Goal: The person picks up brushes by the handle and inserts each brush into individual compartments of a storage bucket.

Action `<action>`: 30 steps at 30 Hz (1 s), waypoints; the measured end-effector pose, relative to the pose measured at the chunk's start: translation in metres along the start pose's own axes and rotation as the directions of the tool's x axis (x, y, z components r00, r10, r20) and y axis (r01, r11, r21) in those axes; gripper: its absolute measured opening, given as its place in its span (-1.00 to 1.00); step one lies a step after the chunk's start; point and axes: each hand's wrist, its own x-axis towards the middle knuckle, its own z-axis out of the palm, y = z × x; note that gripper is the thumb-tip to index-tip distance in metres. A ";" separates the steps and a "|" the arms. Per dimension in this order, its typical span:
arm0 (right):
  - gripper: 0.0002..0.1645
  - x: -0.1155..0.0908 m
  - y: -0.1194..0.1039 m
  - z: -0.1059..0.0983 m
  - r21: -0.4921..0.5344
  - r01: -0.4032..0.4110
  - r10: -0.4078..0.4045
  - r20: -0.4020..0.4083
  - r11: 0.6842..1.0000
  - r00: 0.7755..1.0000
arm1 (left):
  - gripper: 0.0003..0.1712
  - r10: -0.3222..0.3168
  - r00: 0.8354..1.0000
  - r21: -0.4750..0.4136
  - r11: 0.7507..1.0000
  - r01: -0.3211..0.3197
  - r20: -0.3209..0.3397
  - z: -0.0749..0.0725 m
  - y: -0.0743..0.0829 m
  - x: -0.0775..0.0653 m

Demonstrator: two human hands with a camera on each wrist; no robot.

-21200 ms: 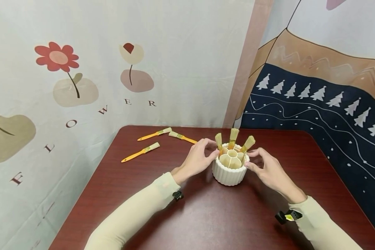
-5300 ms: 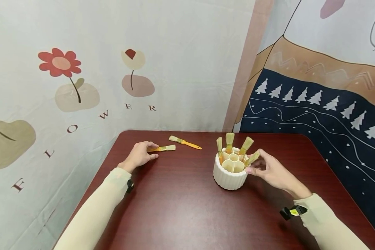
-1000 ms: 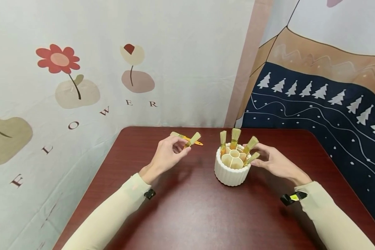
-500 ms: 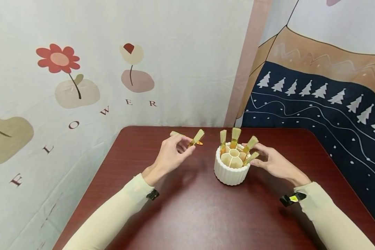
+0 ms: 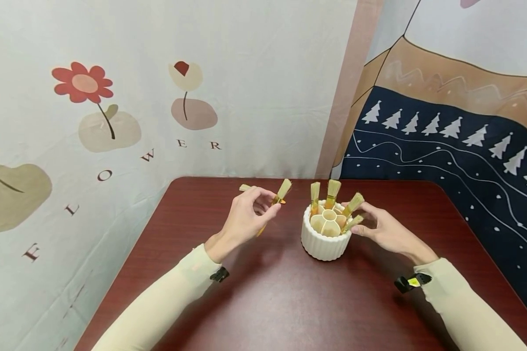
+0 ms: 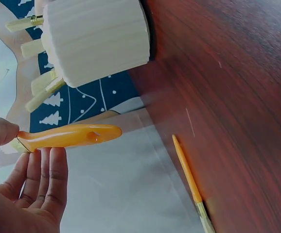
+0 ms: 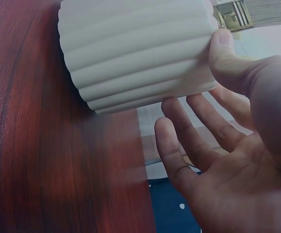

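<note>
My left hand (image 5: 241, 214) pinches a paintbrush (image 5: 284, 188) near the base of its bristles, above the table left of the holder. Its bristles point up, and its orange handle (image 6: 77, 136) shows plainly in the left wrist view. The white ribbed brush holder (image 5: 325, 244) stands upright on the table, with flower-like compartments around a round middle one. Several paintbrushes stand in it, bristles up, along the back and right; front compartments show bare. My right hand (image 5: 384, 229) grips the holder's right side, thumb (image 7: 223, 48) at the rim and fingertips against the ribbed wall.
Another paintbrush (image 6: 189, 174) lies on the dark red wooden table (image 5: 263, 302), partly hidden behind my left hand in the head view. Printed cloth (image 5: 263, 87) hangs behind the table's back edge.
Over the last second my left hand has moved slightly right with the paintbrush, which now stands more upright. Earlier it took this brush from the table's left. The holder has gained a brush since the oldest frame.
</note>
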 end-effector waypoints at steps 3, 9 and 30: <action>-0.12 0.000 0.000 0.000 0.003 0.003 -0.003 -0.003 1.000 1.000 | -0.76 -0.002 1.000 -0.014 1.000 0.002 0.003 0.002 0.003 0.000; -0.11 -0.003 -0.003 0.002 -0.034 -0.019 0.018 -0.026 0.999 0.999 | -0.75 -0.005 1.000 -0.024 1.000 0.005 0.002 0.004 0.008 0.000; -0.16 -0.008 -0.012 0.009 -0.046 -0.016 0.012 -0.082 0.999 0.997 | -0.74 0.061 0.995 -0.095 0.993 -0.069 -0.083 0.012 0.029 0.002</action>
